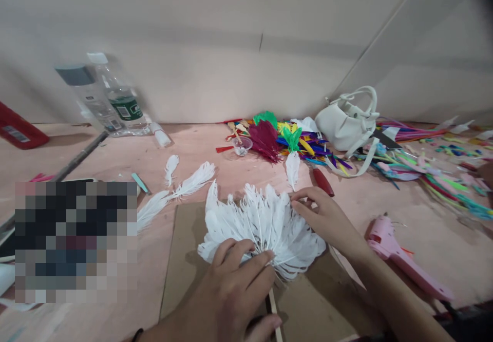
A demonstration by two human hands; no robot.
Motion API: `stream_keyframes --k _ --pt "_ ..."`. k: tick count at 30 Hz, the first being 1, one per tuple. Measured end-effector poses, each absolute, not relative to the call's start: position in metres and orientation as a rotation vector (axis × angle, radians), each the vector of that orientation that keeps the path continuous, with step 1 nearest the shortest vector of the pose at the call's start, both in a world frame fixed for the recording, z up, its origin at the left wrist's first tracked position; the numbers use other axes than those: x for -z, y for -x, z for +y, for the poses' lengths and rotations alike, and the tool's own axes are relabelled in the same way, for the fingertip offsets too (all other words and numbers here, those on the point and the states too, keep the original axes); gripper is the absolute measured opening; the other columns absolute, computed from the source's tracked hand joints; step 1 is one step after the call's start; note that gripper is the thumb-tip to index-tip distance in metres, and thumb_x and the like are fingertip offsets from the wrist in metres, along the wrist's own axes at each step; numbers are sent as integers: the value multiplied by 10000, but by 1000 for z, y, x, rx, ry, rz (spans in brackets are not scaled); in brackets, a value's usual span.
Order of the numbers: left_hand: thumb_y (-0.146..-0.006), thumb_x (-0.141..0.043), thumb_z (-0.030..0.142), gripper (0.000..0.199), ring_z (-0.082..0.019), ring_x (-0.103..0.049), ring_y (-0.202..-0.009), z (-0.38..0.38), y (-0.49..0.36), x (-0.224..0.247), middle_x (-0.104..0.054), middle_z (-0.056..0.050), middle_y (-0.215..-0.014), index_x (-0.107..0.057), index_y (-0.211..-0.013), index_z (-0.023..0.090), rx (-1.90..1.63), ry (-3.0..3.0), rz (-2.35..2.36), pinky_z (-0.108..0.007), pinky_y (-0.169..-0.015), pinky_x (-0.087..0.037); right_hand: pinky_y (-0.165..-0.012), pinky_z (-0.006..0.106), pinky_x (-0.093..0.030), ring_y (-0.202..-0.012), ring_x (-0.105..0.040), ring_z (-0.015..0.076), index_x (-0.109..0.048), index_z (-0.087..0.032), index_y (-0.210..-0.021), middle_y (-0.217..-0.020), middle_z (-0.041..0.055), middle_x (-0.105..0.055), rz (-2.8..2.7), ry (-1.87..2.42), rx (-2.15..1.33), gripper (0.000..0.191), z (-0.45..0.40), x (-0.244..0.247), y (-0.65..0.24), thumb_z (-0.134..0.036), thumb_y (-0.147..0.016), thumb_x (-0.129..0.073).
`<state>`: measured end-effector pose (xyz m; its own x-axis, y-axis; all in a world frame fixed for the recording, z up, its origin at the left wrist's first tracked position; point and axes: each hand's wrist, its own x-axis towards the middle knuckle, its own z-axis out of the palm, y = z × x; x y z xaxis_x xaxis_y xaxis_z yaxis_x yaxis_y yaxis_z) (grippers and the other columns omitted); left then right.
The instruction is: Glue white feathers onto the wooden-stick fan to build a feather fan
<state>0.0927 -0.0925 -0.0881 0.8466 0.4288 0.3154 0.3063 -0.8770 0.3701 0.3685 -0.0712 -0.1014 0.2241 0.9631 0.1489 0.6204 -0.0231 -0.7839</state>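
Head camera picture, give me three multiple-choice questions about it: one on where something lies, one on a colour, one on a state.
1. Where does the glue gun lie?
A. right of the feather fan
B. on the cardboard
C. beside the bottles

2. What colour is the handbag?
A. red
B. white
C. green

3. What is the left hand doing?
A. lying flat
B. lifted clear
C. pinching the fan's base

Answers: 1 A, it lies past the right hand; 2 B, it is white all over; 3 C, its fingers close where the quills meet.
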Motion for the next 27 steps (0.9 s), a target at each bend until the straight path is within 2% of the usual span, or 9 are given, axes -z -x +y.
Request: stream_keyframes --k 7,13,16,22,27 --pt "-890 -723 350 341 -320 -548 -1150 -91 -92 82 -702 -37 -1330 -638 -1178 187 -576 -2679 546 -489 -987 -369 -817 419 -480 -930 -630 268 -692 -228 -835 -979 98 -686 -1518 1672 -656 225 -69 104 -366 -433 -839 -599" --pt "-928 -676 423 366 -317 -562 -1170 -95 -93 94 -707 -57 -1329 -649 -1188 166 -714 -2789 544 -482 -1023 -320 -770 393 -456 -892 -615 260 -703 -223 -858 -958 85 -690 -1552 1686 -626 207 -67 108 -365 -417 -827 -636" --pt "-935 -657 449 367 -311 -574 -1179 -97 -93 98 -707 -65 -1332 -664 -1168 166 -779 -2845 558 -481 -1060 -292 -807 393 -455 -883 -607 245 -698 -229 -862 -956 69 -684 -1591 1656 -594 149 -67 110 -364 -368 -839 -651" --pt "-963 -612 461 378 -304 -589 -1181 -97 -93 100 -703 -78 -1340 -666 -1185 160 -745 -2895 543 -468 -1051 -302 -928 442 -433 -991 -606 269 -714 -257 -920 -1043 76 -700 -1653 1668 -417 117 -67 111 -358 -346 -875 -652" --pt "-947 -641 434 370 -309 -588 -1182 -96 -93 97 -708 -75 -1337 -668 -1189 155 -747 -2868 563 -472 -1050 -313 -933 450 -438 -1007 -614 274 -690 -240 -810 -1003 93 -695 -1605 1668 -476 194 -65 112 -357 -391 -895 -603"
